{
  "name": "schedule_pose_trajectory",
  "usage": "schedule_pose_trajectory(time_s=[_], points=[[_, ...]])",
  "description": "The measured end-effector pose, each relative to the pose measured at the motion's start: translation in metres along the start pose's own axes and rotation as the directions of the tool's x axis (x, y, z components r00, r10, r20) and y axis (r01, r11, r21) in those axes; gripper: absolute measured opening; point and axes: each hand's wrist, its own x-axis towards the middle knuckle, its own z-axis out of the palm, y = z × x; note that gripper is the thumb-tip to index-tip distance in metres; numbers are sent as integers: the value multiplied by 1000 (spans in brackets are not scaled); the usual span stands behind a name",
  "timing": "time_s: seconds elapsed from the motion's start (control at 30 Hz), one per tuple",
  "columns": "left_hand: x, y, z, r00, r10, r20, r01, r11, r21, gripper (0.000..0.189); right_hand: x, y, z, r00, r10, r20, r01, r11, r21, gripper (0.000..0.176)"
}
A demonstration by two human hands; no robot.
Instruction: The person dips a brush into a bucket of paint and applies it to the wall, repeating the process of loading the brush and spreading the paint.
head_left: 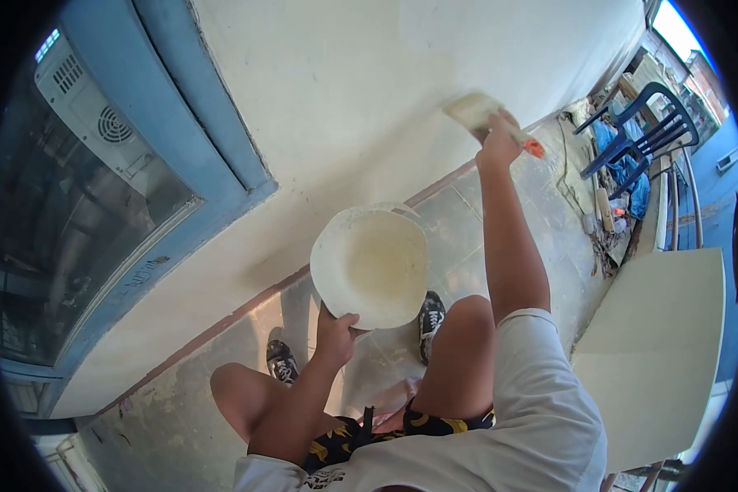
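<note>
My left hand (pixel 336 334) grips the near rim of a round white basin (pixel 330 262), thumb at the edge and fingers underneath. A thin, pale yellowish layer covers the inside of its bottom. Out to the right, my right hand (pixel 500 141) is closed around a wide paint brush (pixel 472 111) with a cream head and an orange-red handle end. The brush head is right at the white wall (pixel 344 90), low down and slightly blurred. Both of my knees are bent, with the basin held out beyond them.
A blue-framed window (pixel 213 123) is at the left, with a pale vented appliance (pixel 94 107) behind the glass. A dark blue plastic chair (pixel 652 135) stands at the far right beside blue sheeting (pixel 631 176) and debris. Nearer, a large pale panel (pixel 656 344) stands over the tiled floor (pixel 541 221).
</note>
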Motion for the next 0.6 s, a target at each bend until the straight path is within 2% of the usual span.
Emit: schedule_pose_trajectory(time_s=[0.03, 0.1, 0.2, 0.27, 0.33, 0.4, 0.47, 0.53, 0.57, 0.6], points=[[-1, 2, 2, 1000, -5, -4, 6, 1000, 26, 60, 9, 19, -3, 1000, -10, 5, 10, 1000, 14, 32], [-5, 5, 6, 1000, -7, -25, 8, 999, 49, 60, 24, 43, -4, 994, 110, -6, -111, 992, -57, 31], [0, -5, -3, 999, -18, -47, 19, 1000, 11, 60, 43, -5, 49, 993, -60, 99, 59, 998, 19, 26], [-3, -4, -2, 998, -46, -38, 46, 999, -7, 60, 49, -40, 53, 976, -137, 171, 123, 989, 87, 25], [0, -2, 0, 999, -43, -9, 43, 999, -26, 60, 52, -51, 37, 974, -126, 190, 105, 988, 117, 28], [1, -1, -1, 998, -56, -26, 57, 997, 43, 60, 52, -31, 13, 989, -80, 121, 78, 997, 24, 30], [0, 1, -1, 998, -62, -22, 63, 998, 28, 60, 44, 5, -5, 999, 39, 31, -34, 990, -134, 29], [0, 1, 3, 998, -68, -5, 68, 997, 27, 60, 41, 13, 13, 993, 120, 21, -118, 989, -85, 27], [1, 0, 3, 998, -57, -4, 57, 998, 16, 61, 47, 5, 31, 996, 38, 78, -33, 998, -61, 26], [-1, 0, 1, 999, -53, -14, 53, 999, 6, 61, 48, -13, 50, 994, 17, 107, -19, 1000, 18, 26]])
